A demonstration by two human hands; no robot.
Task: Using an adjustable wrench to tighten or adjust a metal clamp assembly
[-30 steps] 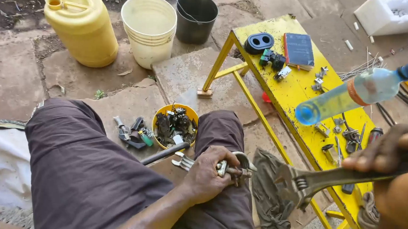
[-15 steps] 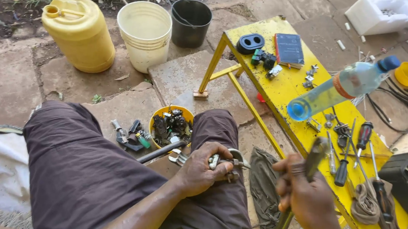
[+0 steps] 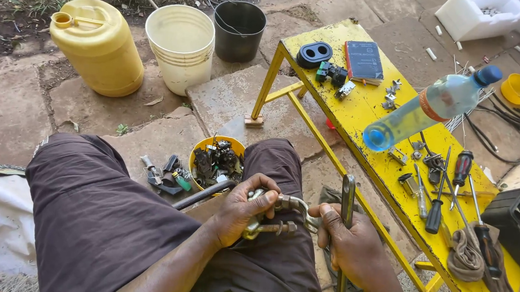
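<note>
I sit with my legs apart in dark shorts. My left hand (image 3: 245, 214) grips a metal clamp fitting (image 3: 280, 216) with a bolt through it, held over my lap. My right hand (image 3: 350, 245) is wrapped around the handle of an adjustable wrench (image 3: 347, 199), which stands nearly upright with its head right beside the fitting. The thumb of that hand touches the fitting's curved end. A dark hose or rod (image 3: 200, 195) runs from under my left hand toward the ground.
A yellow bench (image 3: 364, 110) on my right carries a lying plastic bottle (image 3: 431, 105), screwdrivers (image 3: 443, 193), a blue book (image 3: 364, 60) and small parts. Between my knees sits a yellow bowl of parts (image 3: 214, 158). A yellow jerrycan (image 3: 97, 46), cream bucket (image 3: 182, 39) and black bucket (image 3: 239, 29) stand ahead.
My right hand has brought the wrench in from the right, turned it from lying flat to nearly upright, and moved it against the fitting. My left hand has kept hold of the fitting.
</note>
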